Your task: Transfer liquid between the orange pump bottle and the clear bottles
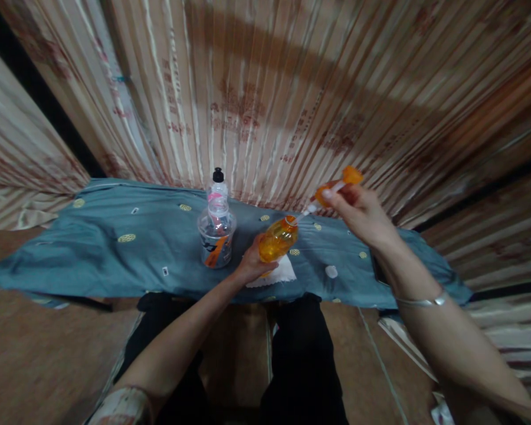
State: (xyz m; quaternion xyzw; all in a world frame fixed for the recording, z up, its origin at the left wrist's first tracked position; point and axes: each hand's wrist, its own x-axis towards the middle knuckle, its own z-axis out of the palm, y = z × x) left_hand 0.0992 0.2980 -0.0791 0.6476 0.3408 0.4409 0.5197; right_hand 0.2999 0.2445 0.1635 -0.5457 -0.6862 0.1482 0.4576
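Note:
My left hand (251, 263) is wrapped round the lower part of an orange see-through bottle (278, 239), which tilts to the right with its mouth uncovered. In my right hand (358, 212) is an orange spray head (351, 175), gripped up and to the right of the bottle. A thin pale tube (304, 213) runs from the spray head down to the bottle's mouth; whether its tip is inside is hard to tell. Beneath my left hand lies a white cloth or tissue (283, 273).
A clear plastic cup (216, 251) with a black and orange print stands left of my left hand, a clear bottle with a black cap (218, 175) at it. A small whitish disc (331, 271) and a dark flat object (380, 268) lie right on the blue cloth-covered table (92, 236). Curtains (248, 88) hang behind.

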